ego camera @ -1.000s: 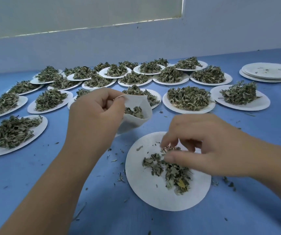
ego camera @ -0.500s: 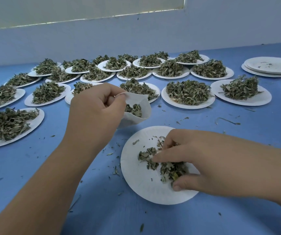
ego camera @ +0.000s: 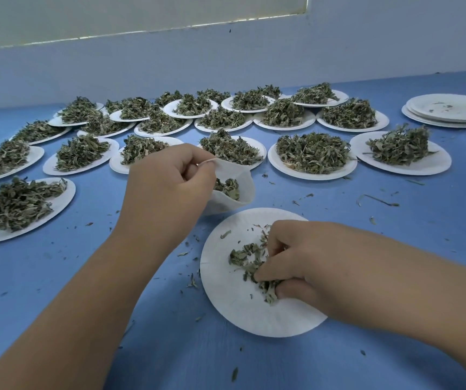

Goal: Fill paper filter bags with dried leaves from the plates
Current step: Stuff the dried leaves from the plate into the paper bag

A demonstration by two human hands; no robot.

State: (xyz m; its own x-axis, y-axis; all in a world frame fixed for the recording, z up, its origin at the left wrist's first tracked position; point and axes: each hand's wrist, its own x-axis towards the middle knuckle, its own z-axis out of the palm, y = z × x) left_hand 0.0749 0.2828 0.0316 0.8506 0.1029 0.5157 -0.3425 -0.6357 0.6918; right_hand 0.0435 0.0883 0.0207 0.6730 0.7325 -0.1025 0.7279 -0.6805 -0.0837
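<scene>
My left hand pinches the rim of a white paper filter bag, held open above the blue table with some dried leaves inside. Just below it lies a white paper plate with a small heap of dried leaves. My right hand rests on that plate, its fingers and thumb curled round a clump of the leaves.
Several white plates heaped with dried leaves cover the table's far half from left to right. A stack of used plates stands at the far right. Leaf crumbs are scattered on the blue table. A pale wall closes the back.
My right hand dropped from a raised pinch onto the plate and closed its fingers round the leaves. The left hand and the bag stayed put.
</scene>
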